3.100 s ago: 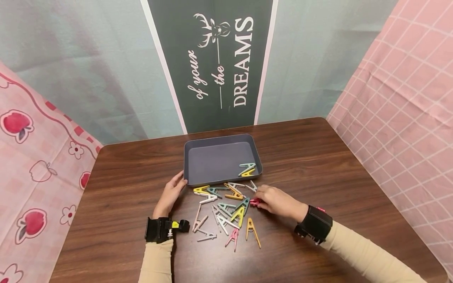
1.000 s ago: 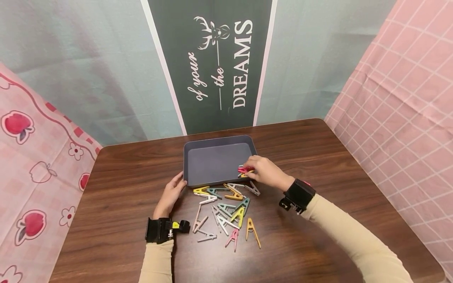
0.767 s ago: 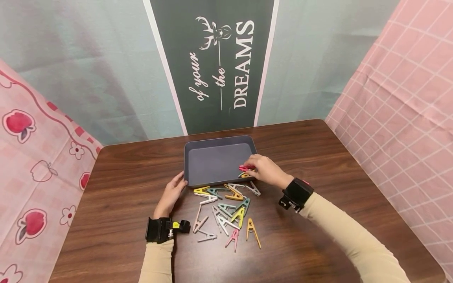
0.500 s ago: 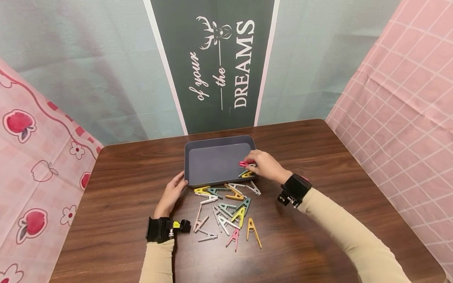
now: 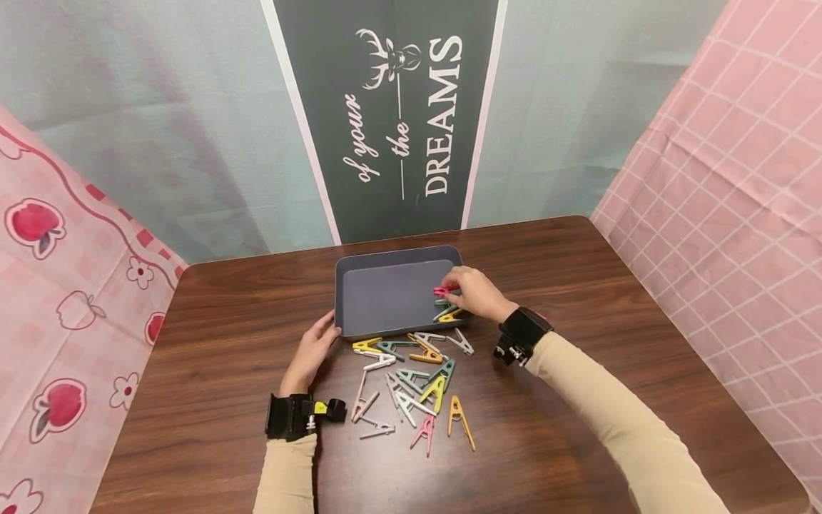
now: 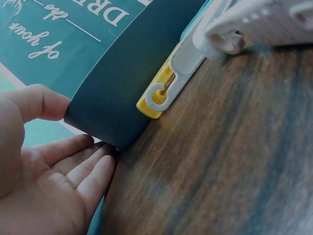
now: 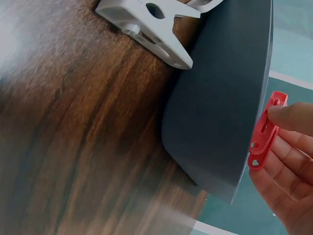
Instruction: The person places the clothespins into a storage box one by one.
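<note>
My right hand (image 5: 478,293) pinches a red clothespin (image 7: 266,129) between thumb and fingers, over the right end of the grey tray (image 5: 392,332). Beneath it, inside the tray, lie a green clothespin (image 5: 444,312) and a yellow clothespin (image 5: 451,316). At the tray's front left corner, my left hand (image 5: 311,357) rests with its fingers extended. In the left wrist view the thumb (image 6: 46,103) touches the rim while the fingertips meet the tray's lower corner. Several more clothespins, among them a lime one (image 5: 433,391) and a pink one (image 5: 423,432), are spread in front of the tray.
All of this is on a brown wooden table (image 5: 546,442). Behind it hangs a curtain (image 5: 193,143) with a dark lettered panel, and patterned pink cloths (image 5: 726,164) flank both sides. An orange clothespin (image 5: 459,420) lies at the right of the pile.
The red clothespin has gone from the pile into the tray area, then farther back along the tray's right side, carried by my right hand. My left hand keeps its place.
</note>
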Tool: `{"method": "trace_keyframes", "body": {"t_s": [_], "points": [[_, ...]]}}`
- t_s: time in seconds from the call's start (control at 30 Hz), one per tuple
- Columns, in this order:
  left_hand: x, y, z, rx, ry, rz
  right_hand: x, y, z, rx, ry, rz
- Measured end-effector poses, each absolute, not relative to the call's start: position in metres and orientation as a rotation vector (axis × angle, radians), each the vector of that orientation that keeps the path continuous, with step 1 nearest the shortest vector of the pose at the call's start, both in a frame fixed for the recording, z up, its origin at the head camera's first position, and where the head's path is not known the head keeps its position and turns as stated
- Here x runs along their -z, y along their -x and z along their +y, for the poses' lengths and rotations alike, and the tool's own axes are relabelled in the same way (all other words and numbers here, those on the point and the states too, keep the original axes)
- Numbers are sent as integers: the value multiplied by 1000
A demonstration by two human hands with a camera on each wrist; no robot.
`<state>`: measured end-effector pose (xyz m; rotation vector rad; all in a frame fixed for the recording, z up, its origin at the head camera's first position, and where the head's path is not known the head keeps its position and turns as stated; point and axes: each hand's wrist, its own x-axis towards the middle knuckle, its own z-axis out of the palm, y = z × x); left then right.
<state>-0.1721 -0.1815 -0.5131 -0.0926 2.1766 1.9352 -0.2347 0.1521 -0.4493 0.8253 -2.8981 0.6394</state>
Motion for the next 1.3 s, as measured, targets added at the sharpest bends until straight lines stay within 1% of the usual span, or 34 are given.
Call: {"method": "trace_keyframes", "body": {"t_s": [0.37,0.8,1.3], "points": [[514,174,-180,-1922,100,2194,456,243,148,-605,-817,-2886],[511,170,-180,-1906,131,2220,469,256,147,-372,-869,-2935],[511,169,-181,-1875,136,2234,471,257,149,-386,-888,-2938]]}}
